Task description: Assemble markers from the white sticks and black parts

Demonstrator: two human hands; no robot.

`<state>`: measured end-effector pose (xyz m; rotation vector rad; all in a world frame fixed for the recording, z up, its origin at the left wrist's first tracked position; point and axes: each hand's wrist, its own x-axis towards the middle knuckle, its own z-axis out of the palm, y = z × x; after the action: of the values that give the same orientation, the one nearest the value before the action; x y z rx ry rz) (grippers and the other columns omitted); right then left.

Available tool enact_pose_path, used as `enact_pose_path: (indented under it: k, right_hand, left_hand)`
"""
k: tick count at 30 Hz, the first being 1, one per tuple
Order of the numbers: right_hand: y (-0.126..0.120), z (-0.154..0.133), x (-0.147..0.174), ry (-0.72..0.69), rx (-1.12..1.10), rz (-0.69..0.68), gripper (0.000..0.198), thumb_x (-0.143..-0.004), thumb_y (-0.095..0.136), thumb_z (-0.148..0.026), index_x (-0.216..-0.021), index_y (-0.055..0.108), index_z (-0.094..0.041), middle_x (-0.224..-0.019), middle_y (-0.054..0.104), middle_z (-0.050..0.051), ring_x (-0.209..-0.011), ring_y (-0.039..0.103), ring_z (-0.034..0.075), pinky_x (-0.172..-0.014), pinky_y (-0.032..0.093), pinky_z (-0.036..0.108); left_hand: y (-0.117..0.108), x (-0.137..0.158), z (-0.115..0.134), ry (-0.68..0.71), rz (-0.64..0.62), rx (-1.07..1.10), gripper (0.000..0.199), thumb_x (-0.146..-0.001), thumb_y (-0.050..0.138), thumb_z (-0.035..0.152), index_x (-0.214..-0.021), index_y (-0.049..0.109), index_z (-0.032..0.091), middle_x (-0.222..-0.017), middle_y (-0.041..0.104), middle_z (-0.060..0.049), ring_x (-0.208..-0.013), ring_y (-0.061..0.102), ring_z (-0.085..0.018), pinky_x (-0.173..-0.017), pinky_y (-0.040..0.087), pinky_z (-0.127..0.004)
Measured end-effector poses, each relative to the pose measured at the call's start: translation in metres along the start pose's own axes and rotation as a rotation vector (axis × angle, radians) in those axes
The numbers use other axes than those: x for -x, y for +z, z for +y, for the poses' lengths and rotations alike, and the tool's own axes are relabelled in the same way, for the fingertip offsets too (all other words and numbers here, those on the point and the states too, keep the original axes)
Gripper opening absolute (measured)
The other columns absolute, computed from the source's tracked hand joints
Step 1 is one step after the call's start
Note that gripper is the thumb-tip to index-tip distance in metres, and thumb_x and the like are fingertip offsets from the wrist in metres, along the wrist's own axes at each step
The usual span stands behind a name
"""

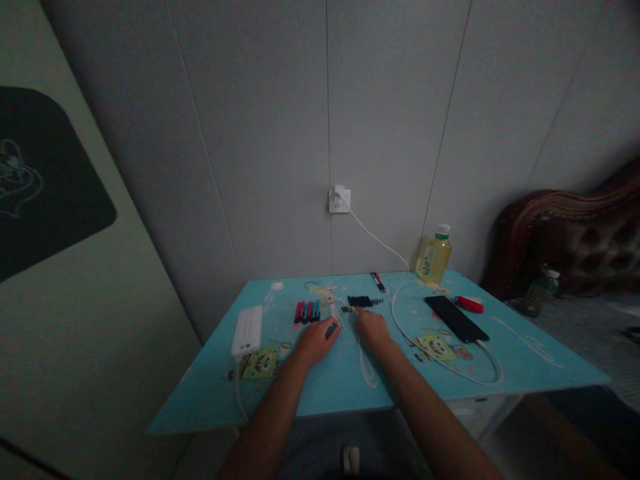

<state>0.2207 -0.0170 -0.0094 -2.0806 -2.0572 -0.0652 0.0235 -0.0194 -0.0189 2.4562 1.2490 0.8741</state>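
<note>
My left hand (317,341) is closed around a small blue piece (331,329), most of it hidden by the fingers. A short row of red and blue tubes with dark ends (307,312) lies just beyond that hand. Thin white sticks (335,312) lie between my two hands. My right hand (373,328) reaches down with its fingertips pinched at some small dark parts (346,309); what they grip is too small to tell. Beyond it sit a row of black cylinders (359,301) and several little dark pieces (377,301).
A white power bank (247,329) lies on the left of the blue table (320,393). On the right are a black phone (454,317) on a white cable (395,307), a red object (469,305) and a bottle of yellow liquid (435,259). A red-and-black pen-like item (379,283) lies near the wall.
</note>
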Motion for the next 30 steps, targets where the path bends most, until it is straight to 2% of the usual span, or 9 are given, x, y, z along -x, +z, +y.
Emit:
enact_pose_path:
  k: [3, 8, 13, 20, 26, 30]
  right_hand:
    - [-0.002, 0.000, 0.002, -0.013, -0.010, -0.003, 0.032, -0.093, 0.048, -0.014, -0.123, 0.058, -0.011, -0.104, 0.072, 0.019, -0.100, 0.069, 0.026, -0.085, 0.046, 0.033]
    - [-0.003, -0.005, 0.003, -0.058, -0.030, -0.016, 0.017, -0.092, 0.054, -0.015, -0.103, 0.067, -0.011, -0.102, 0.072, 0.018, -0.100, 0.068, 0.025, -0.087, 0.045, 0.032]
    - [-0.002, -0.005, 0.003, -0.085, -0.092, 0.028, 0.016, -0.091, 0.053, -0.014, -0.094, 0.069, -0.011, -0.097, 0.072, 0.017, -0.094, 0.069, 0.025, -0.085, 0.045, 0.031]
    - [-0.004, -0.012, 0.003, -0.131, -0.329, 0.221, 0.022, -0.092, 0.050, -0.016, -0.106, 0.067, -0.016, -0.102, 0.069, 0.011, -0.094, 0.065, 0.021, -0.086, 0.043, 0.028]
    - [0.000, -0.025, -0.002, -0.145, -0.588, 0.394, 0.030, -0.093, 0.043, -0.020, -0.112, 0.066, -0.015, -0.108, 0.067, 0.012, -0.099, 0.062, 0.022, -0.092, 0.043, 0.031]
    - [0.004, -0.028, -0.007, -0.137, -0.760, 0.465, 0.029, -0.092, 0.046, -0.024, -0.109, 0.068, -0.017, -0.106, 0.068, 0.012, -0.099, 0.061, 0.024, -0.093, 0.044, 0.036]
  left_hand:
    - [0.001, 0.000, -0.001, 0.004, -0.006, -0.005, 0.018, -0.097, 0.049, 0.036, -0.099, 0.063, 0.026, -0.093, 0.073, -0.004, -0.090, 0.068, -0.022, -0.080, 0.045, -0.028]
    - [0.002, -0.001, -0.001, -0.003, -0.009, -0.023, 0.017, -0.096, 0.050, 0.037, -0.098, 0.063, 0.027, -0.092, 0.073, -0.004, -0.088, 0.068, -0.023, -0.078, 0.045, -0.028]
    - [0.003, -0.001, -0.002, -0.009, -0.009, -0.036, 0.018, -0.097, 0.050, 0.039, -0.100, 0.063, 0.027, -0.094, 0.073, -0.004, -0.091, 0.068, -0.023, -0.080, 0.045, -0.029]
    - [0.003, -0.004, 0.003, 0.019, -0.048, -0.030, 0.028, -0.101, 0.040, 0.041, -0.104, 0.063, 0.026, -0.094, 0.073, -0.005, -0.090, 0.068, -0.024, -0.077, 0.045, -0.028]
    - [0.001, -0.004, 0.009, 0.065, -0.105, -0.024, 0.026, -0.098, 0.049, 0.045, -0.104, 0.063, 0.024, -0.084, 0.071, -0.003, -0.078, 0.068, -0.021, -0.069, 0.043, -0.026]
    - [0.000, -0.004, 0.010, 0.081, -0.127, -0.031, 0.024, -0.095, 0.054, 0.043, -0.099, 0.064, 0.022, -0.084, 0.071, -0.003, -0.077, 0.067, -0.020, -0.067, 0.042, -0.024]
